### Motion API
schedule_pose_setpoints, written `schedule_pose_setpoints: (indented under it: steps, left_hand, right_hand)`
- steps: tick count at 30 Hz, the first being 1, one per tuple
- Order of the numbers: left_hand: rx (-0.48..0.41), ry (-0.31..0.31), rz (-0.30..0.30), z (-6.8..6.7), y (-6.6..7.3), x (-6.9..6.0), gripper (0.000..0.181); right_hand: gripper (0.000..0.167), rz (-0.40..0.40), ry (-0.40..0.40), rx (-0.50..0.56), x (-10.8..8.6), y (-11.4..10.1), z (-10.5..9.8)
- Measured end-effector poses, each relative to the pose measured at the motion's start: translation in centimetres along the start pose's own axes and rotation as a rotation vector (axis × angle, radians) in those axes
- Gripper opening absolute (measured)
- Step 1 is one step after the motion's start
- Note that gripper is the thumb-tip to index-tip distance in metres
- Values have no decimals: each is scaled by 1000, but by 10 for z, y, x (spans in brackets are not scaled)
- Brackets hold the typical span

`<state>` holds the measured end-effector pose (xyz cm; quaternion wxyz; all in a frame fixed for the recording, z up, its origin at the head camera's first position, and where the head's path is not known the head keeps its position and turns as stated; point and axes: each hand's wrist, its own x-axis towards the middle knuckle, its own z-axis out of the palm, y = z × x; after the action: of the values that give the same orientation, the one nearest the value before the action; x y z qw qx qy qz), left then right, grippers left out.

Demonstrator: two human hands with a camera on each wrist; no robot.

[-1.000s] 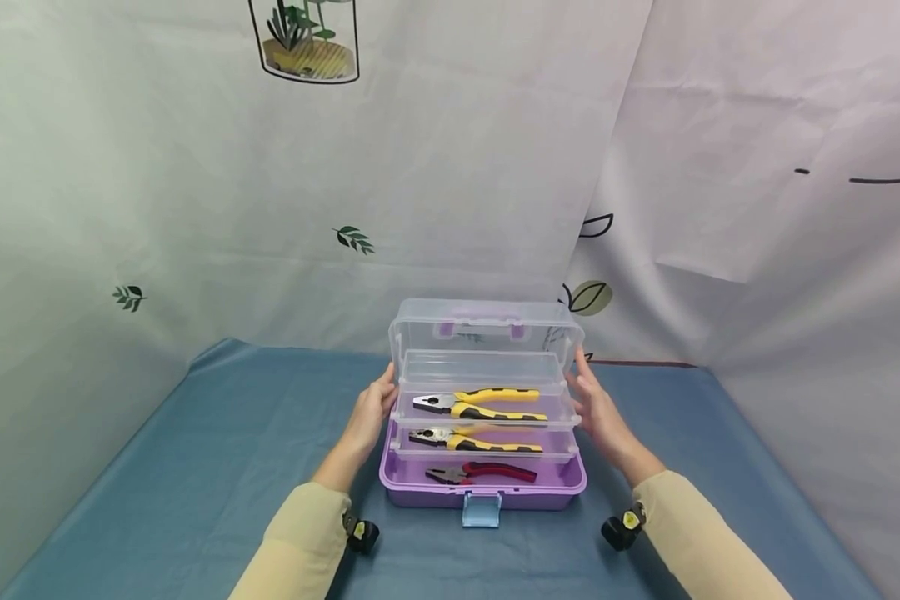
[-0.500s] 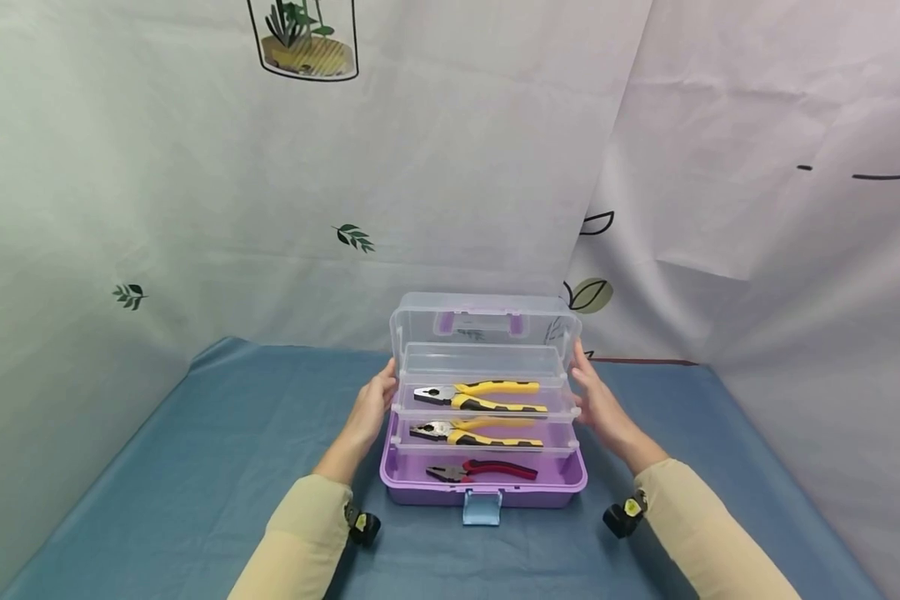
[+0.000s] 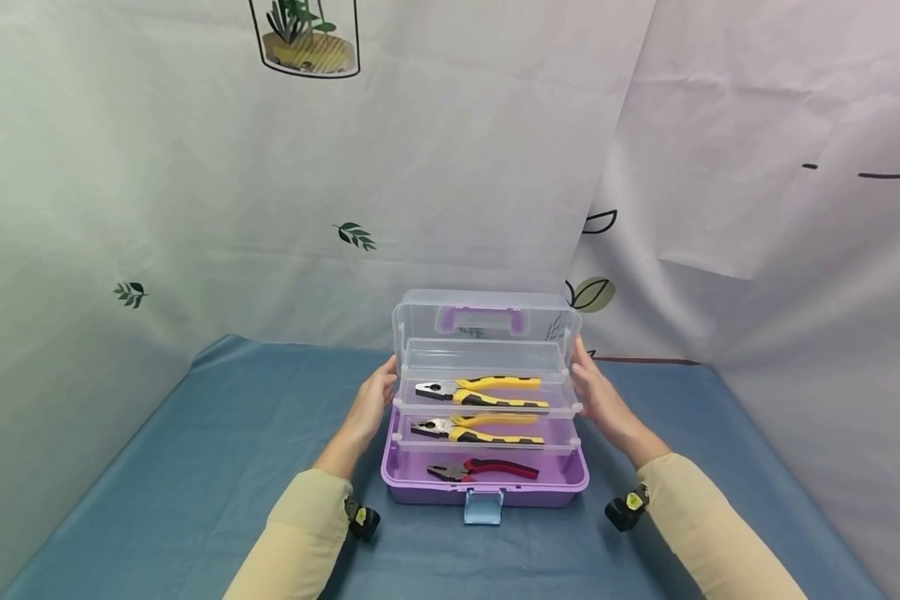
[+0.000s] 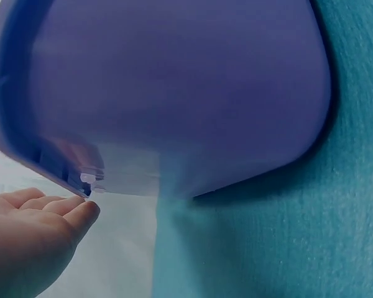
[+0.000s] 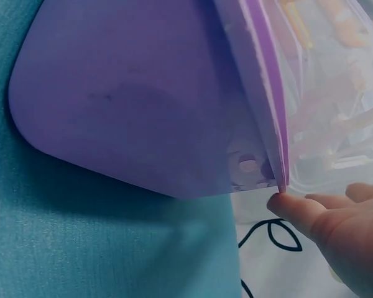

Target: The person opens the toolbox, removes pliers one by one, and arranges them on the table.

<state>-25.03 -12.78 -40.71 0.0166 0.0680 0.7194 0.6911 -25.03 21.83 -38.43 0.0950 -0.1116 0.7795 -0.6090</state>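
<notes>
A purple toolbox (image 3: 412, 497) stands with its clear lid (image 3: 487, 298) raised and two clear trays stepped above the base. Yellow-and-black pliers (image 3: 498, 400) lie in the upper tray, a similar pair (image 3: 495, 435) in the lower one, and red-handled pliers (image 3: 498, 467) in the base. At the box's left rear side is my left hand (image 3: 367, 408), fingers extended; its fingertips meet the rim in the left wrist view. My right hand (image 3: 607, 408) is at the right rear side, fingers fairly straight, a fingertip at the rim corner in the right wrist view.
Blue cloth (image 3: 270, 458) covers the table. Pale patterned fabric (image 3: 457, 167) hangs behind and at both sides, close behind the raised lid. A light blue latch (image 3: 483, 507) hangs at the box's front.
The raised lid and trays have shifted up and back slightly in the head view. Both hands have stayed at the box's sides, the right moving up a little. The pliers in the trays have moved with them.
</notes>
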Motion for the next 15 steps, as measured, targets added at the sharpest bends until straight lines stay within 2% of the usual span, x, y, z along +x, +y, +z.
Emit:
schedule_pose_setpoints:
  steps: [15]
  left_hand:
    - [-12, -24, 9, -5, -3, 1, 58]
  right_hand:
    - [64, -26, 17, -35, 0, -1, -4]
